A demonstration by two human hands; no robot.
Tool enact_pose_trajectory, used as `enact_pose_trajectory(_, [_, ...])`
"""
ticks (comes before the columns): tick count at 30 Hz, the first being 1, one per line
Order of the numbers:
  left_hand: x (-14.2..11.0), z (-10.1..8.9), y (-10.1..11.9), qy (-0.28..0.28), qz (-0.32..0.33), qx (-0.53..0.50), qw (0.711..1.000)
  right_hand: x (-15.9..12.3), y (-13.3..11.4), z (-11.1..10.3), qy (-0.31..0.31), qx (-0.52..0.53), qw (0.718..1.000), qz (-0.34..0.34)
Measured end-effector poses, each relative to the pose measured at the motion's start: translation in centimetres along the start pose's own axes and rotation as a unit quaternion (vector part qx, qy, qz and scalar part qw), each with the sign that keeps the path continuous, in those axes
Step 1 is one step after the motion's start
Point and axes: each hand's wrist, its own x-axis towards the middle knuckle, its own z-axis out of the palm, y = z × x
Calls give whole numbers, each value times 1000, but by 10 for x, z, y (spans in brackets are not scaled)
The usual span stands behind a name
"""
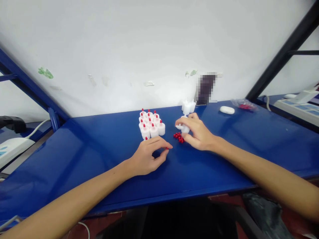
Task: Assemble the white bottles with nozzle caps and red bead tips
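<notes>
My left hand [149,156] rests on the blue table [87,152], its thumb and forefinger pinched on a tiny red piece at the fingertips. My right hand [195,132] is curled around a small white cap [184,128], holding it just above the table. A little heap of red beads [178,137] lies between the two hands. Behind my left hand stands a cluster of several white caps with red tips [151,123]. A few plain white caps [188,107] stand farther back by the wall.
A white oval case [227,110] and a clear bag of red pieces [243,105] lie at the back right. A blurred dark object [205,88] leans on the white wall. Power strips sit at far left [12,147] and far right [297,103].
</notes>
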Motion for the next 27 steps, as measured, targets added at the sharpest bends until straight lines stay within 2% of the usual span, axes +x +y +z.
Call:
enact_pose_trajectory(7, [2, 0, 2, 61, -18, -20, 998, -3, -17, 7, -44, 14, 997, -59])
enact_pose_trajectory(11, [0, 1, -1, 95, -60, -25, 993, -4, -18, 7, -49, 5, 997, -67])
enact_pose_trajectory(14, [-1, 4, -3, 91, -90, -52, 990, -3, -20, 5, -59, 18, 996, -69])
enact_pose_trajectory(20, [0, 6, -3, 74, -91, -72, 990, -1, -29, 2, -124, -2, 989, -84])
enact_pose_trajectory(23, [0, 5, -3, 79, -89, -72, 990, -2, -29, 2, -153, -1, 986, -67])
enact_pose_trajectory(27, [-1, 5, -5, 67, -82, -77, 991, -4, -25, 3, -153, 15, 987, -45])
